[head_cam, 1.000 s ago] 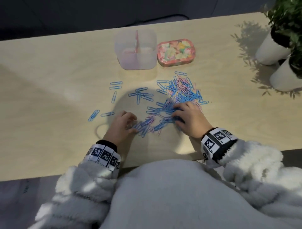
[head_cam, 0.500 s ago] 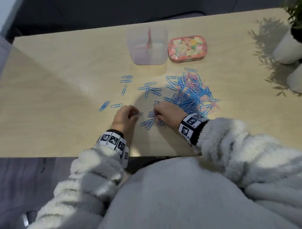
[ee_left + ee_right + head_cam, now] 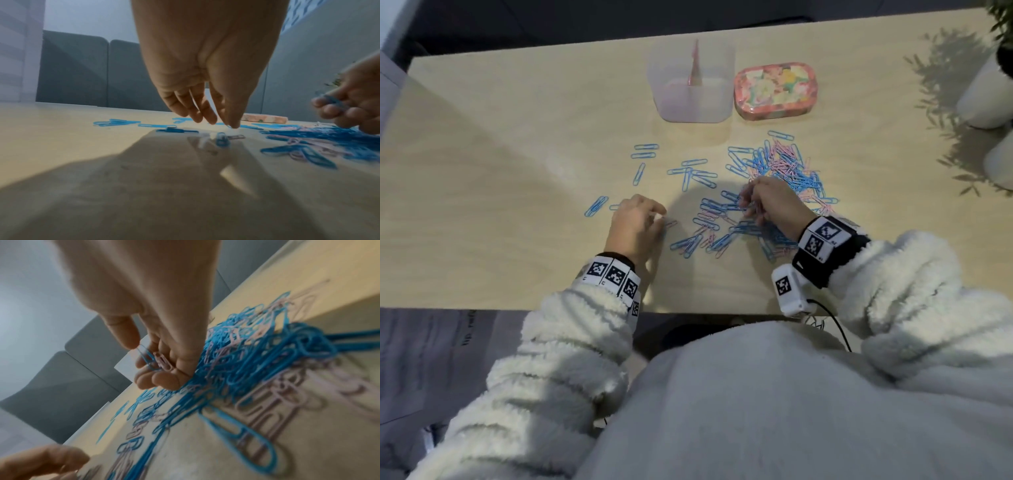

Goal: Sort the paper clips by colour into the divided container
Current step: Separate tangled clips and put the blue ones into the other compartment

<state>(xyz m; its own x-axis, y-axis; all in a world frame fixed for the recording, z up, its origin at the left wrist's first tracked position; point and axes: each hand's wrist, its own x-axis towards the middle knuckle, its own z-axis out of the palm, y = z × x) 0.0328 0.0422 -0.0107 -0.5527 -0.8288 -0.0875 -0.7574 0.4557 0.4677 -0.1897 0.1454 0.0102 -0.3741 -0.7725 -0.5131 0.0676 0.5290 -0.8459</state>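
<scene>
Blue and pink paper clips lie in a tangled pile on the table, with loose blue ones spread to the left. The clear divided container, with a pink partition, stands at the back. My right hand hovers at the pile's near left edge and grips several clips, blue and pink, between thumb and curled fingers. My left hand is to the left, its fingers pointing down at the table and holding nothing. A blue clip lies just in front of them.
A flowered pink tin sits right of the container. White plant pots stand at the far right table edge. The near table edge runs just under my wrists.
My right hand has drawn back to the right from beside the left hand, toward the main pile, with clips in its fingers. The left hand has stayed almost in place.
</scene>
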